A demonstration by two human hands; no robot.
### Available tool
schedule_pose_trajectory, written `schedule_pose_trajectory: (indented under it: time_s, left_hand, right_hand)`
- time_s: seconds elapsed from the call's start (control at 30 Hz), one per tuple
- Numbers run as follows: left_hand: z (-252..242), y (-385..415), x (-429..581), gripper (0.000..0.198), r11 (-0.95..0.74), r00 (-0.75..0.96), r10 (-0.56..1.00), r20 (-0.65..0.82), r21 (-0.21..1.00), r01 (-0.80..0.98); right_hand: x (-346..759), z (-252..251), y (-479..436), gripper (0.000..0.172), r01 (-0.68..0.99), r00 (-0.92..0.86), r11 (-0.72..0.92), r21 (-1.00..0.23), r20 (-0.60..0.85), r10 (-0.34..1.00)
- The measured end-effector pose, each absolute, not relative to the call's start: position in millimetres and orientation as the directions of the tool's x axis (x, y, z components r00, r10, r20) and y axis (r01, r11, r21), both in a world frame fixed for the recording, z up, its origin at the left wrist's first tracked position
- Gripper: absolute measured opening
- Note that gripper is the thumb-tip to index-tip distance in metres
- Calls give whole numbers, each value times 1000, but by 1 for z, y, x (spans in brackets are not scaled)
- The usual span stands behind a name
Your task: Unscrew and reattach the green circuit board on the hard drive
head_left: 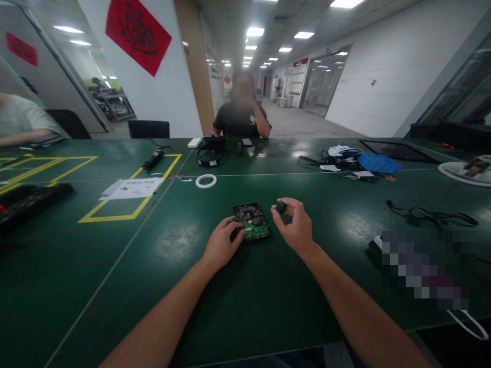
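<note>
A hard drive (251, 212) lies on the green table in front of me, its underside with the green circuit board (256, 231) facing up. My left hand (225, 239) grips the drive at its left side, thumb and fingertips at the edge of the board. Just right of the drive, my right hand (294, 225) pinches the short dark handle of a small screwdriver (281, 207). A thin shaft seems to slant from it down toward the drive's right edge; the tip is too small to make out.
A white tape ring (206, 181) and a paper sheet (130, 188) lie left on the table (184, 286). Black cables (429, 214) and a blurred-out object (425, 271) lie right. A blue bag (379, 162) is farther back. Across the table sits a person (241, 117).
</note>
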State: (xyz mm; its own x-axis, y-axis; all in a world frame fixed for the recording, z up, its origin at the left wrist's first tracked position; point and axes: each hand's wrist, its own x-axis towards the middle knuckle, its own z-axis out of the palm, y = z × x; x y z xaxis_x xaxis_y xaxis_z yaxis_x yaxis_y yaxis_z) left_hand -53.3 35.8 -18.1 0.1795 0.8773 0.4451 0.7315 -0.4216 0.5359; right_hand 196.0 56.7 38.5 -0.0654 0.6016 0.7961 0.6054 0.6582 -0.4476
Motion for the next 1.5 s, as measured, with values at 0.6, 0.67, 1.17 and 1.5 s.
schedule_pose_trajectory:
  time_s: [0.6, 0.67, 1.17, 1.5]
  left_hand:
    - [-19, 35, -52, 30, -446, 214, 865, 454, 502, 741]
    - [-19, 35, -51, 30, -440, 210, 869, 449, 504, 744]
    - [-19, 34, -51, 30, -439, 206, 871, 447, 517, 735]
    - [-19, 34, -51, 30, -449, 219, 863, 455, 491, 747]
  right_hand:
    - [197, 45, 54, 33, 641, -113, 686, -344, 842, 528]
    - [196, 46, 54, 33, 625, -108, 696, -353, 844, 525]
    - [196, 45, 56, 33, 666, -77, 680, -306, 879, 471]
    - [197, 41, 57, 35, 640, -88, 691, -335, 862, 499]
